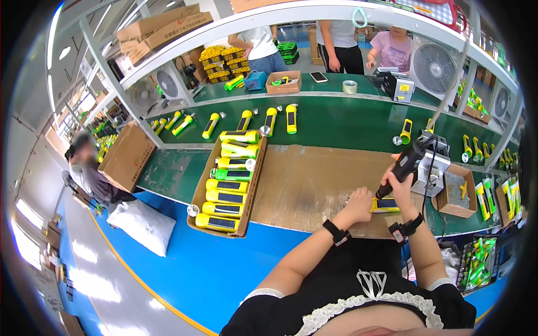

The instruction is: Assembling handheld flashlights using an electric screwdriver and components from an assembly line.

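Observation:
On a brown cardboard sheet (305, 182), close to the bench's front edge, lies a yellow flashlight (385, 205) with a dark panel on it. My left hand (359, 205) is closed round one end of this flashlight, partly covering it. In my right hand (399, 187) is a black electric screwdriver (408, 161), its fingers wrapped round the body. The tool slants down with its lower end at the flashlight; the tip's exact contact is hidden. A black cable (430, 173) hangs from the tool's upper end.
Left of the sheet, an open carton (253, 196) holds several flashlights. Behind runs a green conveyor belt (330, 120) carrying more flashlights. A metal device (430, 175) and a small box (457, 210) of grey parts stand on the right. People work beyond the belt.

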`<state>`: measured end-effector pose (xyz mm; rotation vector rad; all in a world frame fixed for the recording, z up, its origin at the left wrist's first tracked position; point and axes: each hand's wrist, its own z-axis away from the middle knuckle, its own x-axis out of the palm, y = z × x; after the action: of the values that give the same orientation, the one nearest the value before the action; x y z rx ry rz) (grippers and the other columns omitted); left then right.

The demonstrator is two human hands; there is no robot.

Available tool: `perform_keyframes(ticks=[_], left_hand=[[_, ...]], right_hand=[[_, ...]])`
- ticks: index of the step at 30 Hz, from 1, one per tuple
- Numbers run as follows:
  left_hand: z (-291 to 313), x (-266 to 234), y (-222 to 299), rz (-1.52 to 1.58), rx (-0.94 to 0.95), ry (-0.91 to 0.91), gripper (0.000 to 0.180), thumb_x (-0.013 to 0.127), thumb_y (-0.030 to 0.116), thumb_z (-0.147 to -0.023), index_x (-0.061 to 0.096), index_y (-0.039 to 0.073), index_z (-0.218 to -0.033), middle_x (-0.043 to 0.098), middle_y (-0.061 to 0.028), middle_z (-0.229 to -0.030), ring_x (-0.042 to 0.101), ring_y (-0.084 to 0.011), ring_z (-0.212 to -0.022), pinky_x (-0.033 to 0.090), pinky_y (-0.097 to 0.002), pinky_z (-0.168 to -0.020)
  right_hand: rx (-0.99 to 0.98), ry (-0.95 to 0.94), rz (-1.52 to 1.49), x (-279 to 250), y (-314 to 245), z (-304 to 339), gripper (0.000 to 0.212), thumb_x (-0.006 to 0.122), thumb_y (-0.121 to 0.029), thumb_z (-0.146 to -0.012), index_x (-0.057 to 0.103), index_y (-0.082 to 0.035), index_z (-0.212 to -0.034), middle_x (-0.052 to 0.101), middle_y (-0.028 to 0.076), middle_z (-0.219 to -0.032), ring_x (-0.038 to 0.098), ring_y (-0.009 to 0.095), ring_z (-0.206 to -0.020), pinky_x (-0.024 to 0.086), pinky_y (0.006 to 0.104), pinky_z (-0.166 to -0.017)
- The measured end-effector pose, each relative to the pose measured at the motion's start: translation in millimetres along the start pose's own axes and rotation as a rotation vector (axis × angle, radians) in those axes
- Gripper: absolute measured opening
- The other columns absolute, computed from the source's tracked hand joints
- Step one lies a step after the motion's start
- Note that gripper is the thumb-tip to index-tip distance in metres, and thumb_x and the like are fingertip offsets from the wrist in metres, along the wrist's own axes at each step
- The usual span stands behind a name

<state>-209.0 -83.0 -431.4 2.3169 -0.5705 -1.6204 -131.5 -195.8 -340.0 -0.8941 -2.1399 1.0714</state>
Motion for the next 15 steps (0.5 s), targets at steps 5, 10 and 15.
perform_keyframes(ticks=[5, 10, 15], left_hand=[[-6.5, 17.6, 4.7, -0.168, -0.194, 0.077, 0.040, 0.071, 0.023, -0.061, 0.055, 0.001, -0.091, 0.053, -0.0154, -0.093, 0.053, -0.0297, -0.089, 0.045, -0.0393, -0.075], [-82.0, 53.7, -17.9, -0.331, -0.484, 0.163, 0.021, 0.063, 0.022, -0.076, 0.060, 0.006, -0.089, 0.056, -0.0088, -0.090, 0.057, -0.0222, -0.085, 0.049, -0.0343, -0.074], [-168.2, 34.3, -74.0, -0.002, -0.489, 0.380, 0.067, 0.070, 0.050, -0.070, 0.046, 0.003, -0.111, 0.049, -0.0144, -0.103, 0.055, -0.0257, -0.093, 0.049, -0.0341, -0.076]], right_hand=[[-0.214, 0.313, -0.098, -24.3, -41.5, 0.9, 0.048, 0.055, 0.001, -0.081, 0.038, -0.003, -0.125, 0.048, 0.004, -0.070, 0.049, 0.013, -0.054, 0.045, 0.0279, -0.053], [-0.240, 0.348, -0.018, -90.4, -90.6, 65.2, 0.052, 0.056, -0.006, -0.084, 0.035, -0.003, -0.132, 0.048, 0.004, -0.074, 0.048, 0.014, -0.058, 0.042, 0.0272, -0.055], [-0.240, 0.406, 0.124, -72.0, -80.2, 92.6, 0.044, 0.056, -0.007, -0.086, 0.038, 0.001, -0.125, 0.048, 0.006, -0.073, 0.048, 0.013, -0.057, 0.042, 0.0258, -0.053]])
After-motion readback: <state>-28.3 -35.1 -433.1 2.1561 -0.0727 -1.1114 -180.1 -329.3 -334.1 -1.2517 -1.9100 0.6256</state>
